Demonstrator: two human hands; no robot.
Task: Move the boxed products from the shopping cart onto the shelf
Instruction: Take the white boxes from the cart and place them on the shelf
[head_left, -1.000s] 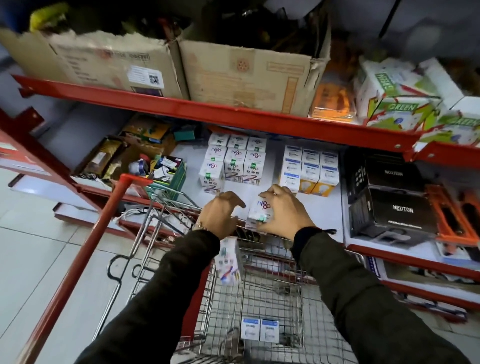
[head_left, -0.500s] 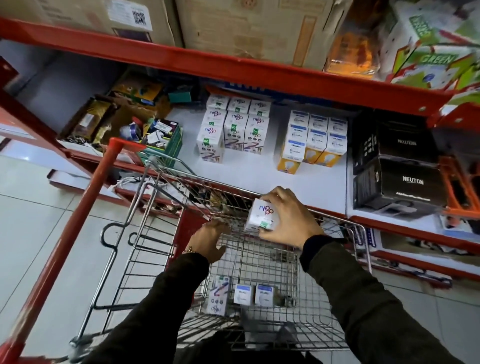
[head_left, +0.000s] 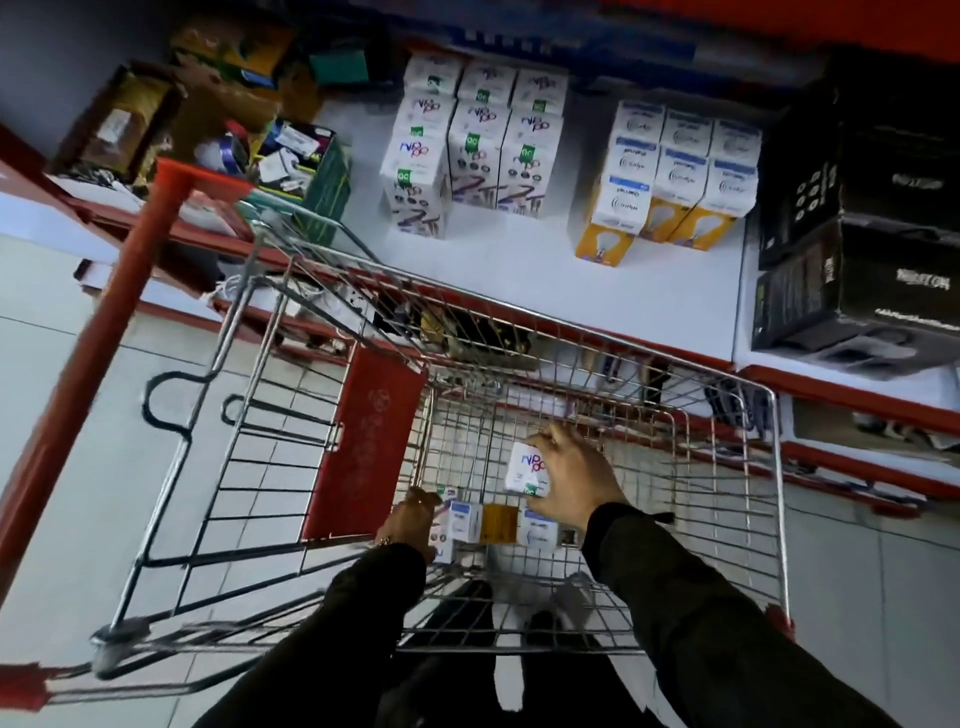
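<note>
The wire shopping cart (head_left: 571, 332) stands against the white shelf (head_left: 519, 270). My right hand (head_left: 576, 478) is down inside the cart, shut on a small white box with a purple logo (head_left: 525, 467). My left hand (head_left: 408, 525) reaches the cart's bottom, its fingers curled on a white box (head_left: 457, 519) lying there. Beside that one lie a yellow box (head_left: 498, 522) and a blue-and-white box (head_left: 540, 532). On the shelf stand a block of matching white boxes (head_left: 478, 145) and a block of white-and-yellow bulb boxes (head_left: 670, 176).
Large black boxes (head_left: 857, 234) fill the shelf's right end. An open green carton of small items (head_left: 306, 166) and brown packets (head_left: 119, 119) sit at its left. The cart's red seat flap (head_left: 363, 441) is left of my hands. Bare shelf lies in front of the stacked boxes.
My view has tilted down into the cart. Both hands dropped from the cart's front rim to its bottom, the right one still holding its white box, the left one closing on a box there.
</note>
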